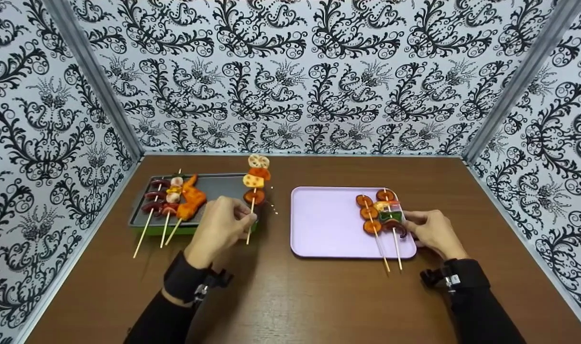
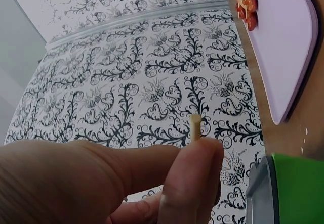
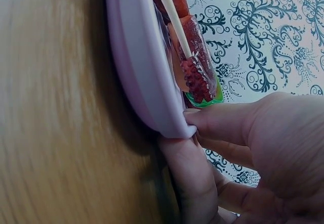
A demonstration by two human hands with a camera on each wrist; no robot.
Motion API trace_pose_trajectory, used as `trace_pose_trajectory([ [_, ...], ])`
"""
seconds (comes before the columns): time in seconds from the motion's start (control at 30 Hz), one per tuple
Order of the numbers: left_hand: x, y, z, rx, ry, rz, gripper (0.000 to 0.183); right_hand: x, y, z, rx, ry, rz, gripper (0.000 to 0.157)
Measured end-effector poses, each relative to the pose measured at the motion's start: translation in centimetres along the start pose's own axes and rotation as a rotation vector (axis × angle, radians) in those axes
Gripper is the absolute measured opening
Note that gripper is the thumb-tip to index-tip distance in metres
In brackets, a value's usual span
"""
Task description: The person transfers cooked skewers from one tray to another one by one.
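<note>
My left hand (image 1: 223, 227) pinches the stick of a food skewer (image 1: 255, 185), held up over the right end of the grill box (image 1: 218, 180). This skewer carries a lotus root slice, an orange piece, a yellow spotted piece and a brown round slice. In the left wrist view the stick's end (image 2: 195, 125) pokes out above the thumb. My right hand (image 1: 433, 231) grips the right rim of the pink tray (image 1: 326, 220), thumb on top and fingers beneath in the right wrist view. On the tray's right side lie a mushroom-like skewer (image 1: 369, 213) and a mixed skewer (image 1: 390, 216).
On the grill's left part rest a dark red skewer (image 1: 152, 206), a mixed skewer (image 1: 173, 191) and an orange wing-shaped skewer (image 1: 192, 198), sticks overhanging the front. Small white specks (image 1: 273, 206) lie on the brown table (image 1: 319, 301). Patterned walls (image 1: 290, 86) enclose the back and sides.
</note>
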State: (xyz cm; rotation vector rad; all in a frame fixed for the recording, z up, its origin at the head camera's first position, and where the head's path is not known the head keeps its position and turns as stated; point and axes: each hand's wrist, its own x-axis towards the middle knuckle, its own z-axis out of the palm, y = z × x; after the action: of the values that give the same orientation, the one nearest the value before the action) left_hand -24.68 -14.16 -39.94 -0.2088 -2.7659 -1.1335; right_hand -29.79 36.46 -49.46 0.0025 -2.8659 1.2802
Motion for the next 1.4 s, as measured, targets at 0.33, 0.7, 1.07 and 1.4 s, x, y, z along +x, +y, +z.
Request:
trace_pose_trajectory([
  [0.33,0.1,2.0,1.8,-0.091,-0.036,-0.001,0.013,0.1,0.0,-0.2,0.015,-0.017,0.013,0.040],
  [0.7,0.4,2.8,3.5,-0.059,-0.064,0.069,0.012,0.1,0.2,0.0,-0.003,-0.013,0.003,0.039],
  [1.07,0.7,3.1,5.7,-0.051,-0.067,0.137,0.012,0.1,-0.1,0.0,-0.027,0.005,-0.005,0.039],
  [1.4,0.7,4.0,7.5,-0.093,-0.125,0.105,0.008,0.2,-0.1,0.0,-0.029,0.000,0.018,0.041],
])
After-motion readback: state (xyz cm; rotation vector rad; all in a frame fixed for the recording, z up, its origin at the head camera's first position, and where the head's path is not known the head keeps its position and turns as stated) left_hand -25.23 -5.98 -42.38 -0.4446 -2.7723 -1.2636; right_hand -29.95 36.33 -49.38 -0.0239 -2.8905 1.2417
